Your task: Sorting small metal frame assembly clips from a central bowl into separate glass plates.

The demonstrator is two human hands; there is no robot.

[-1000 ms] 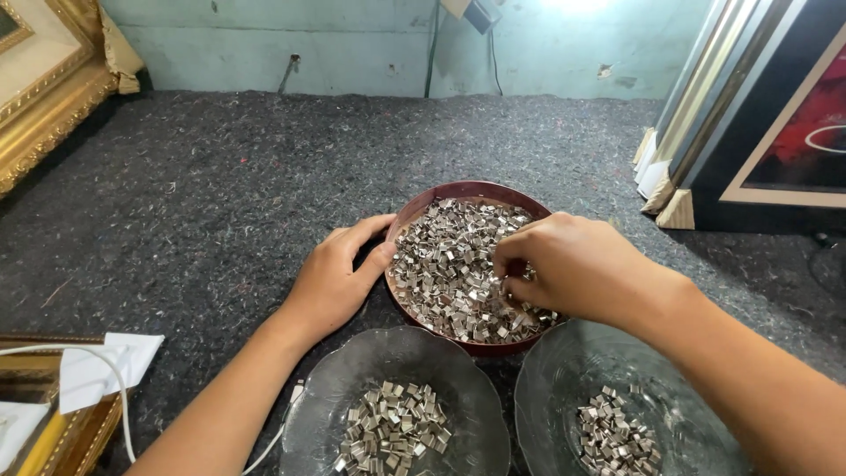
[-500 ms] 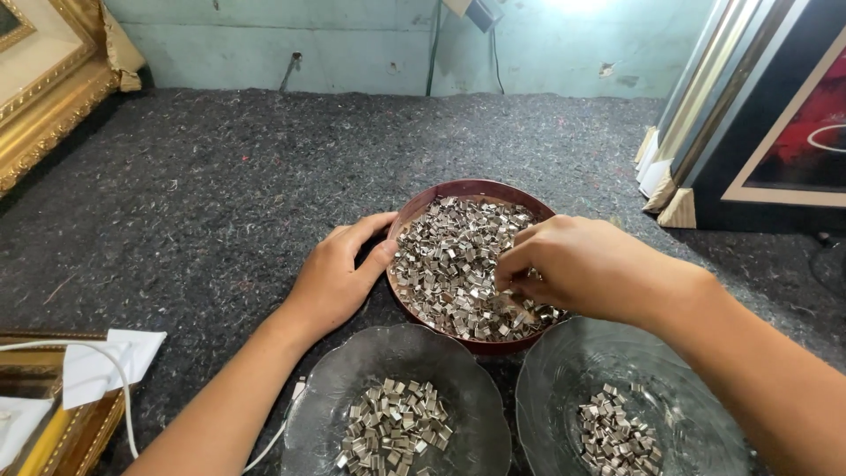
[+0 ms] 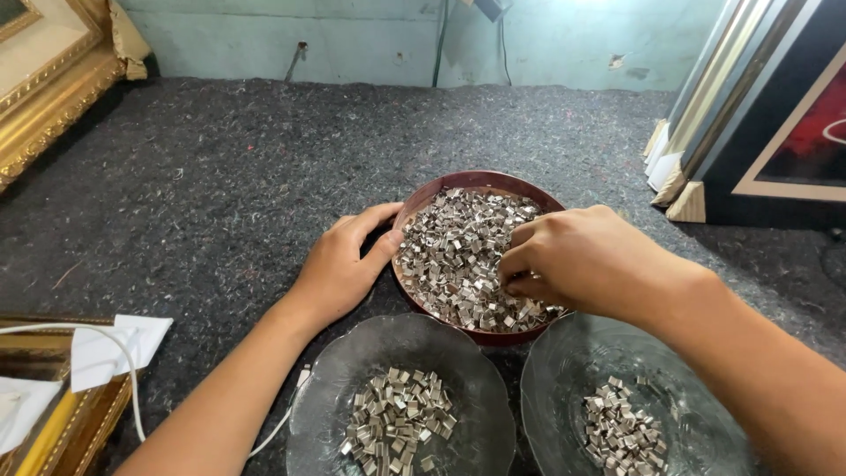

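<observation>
Steadying the red bowl [image 3: 476,181], the left hand [image 3: 339,269] is laid open against its rim, while the right hand [image 3: 573,260] is pinched together on small metal clips [image 3: 454,256] heaped inside; two glass dishes [image 3: 401,353] sit just below, within reach

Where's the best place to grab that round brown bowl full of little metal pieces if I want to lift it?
Probably by the rim of the brown bowl, gripped from two opposite sides. It is wide, shallow and heaped with small metal pieces, so a one-sided lift could tip them out. The left hand already rests on the left rim; the right hand could take the right rim. The near edge is crowded by two glass dishes.
</observation>
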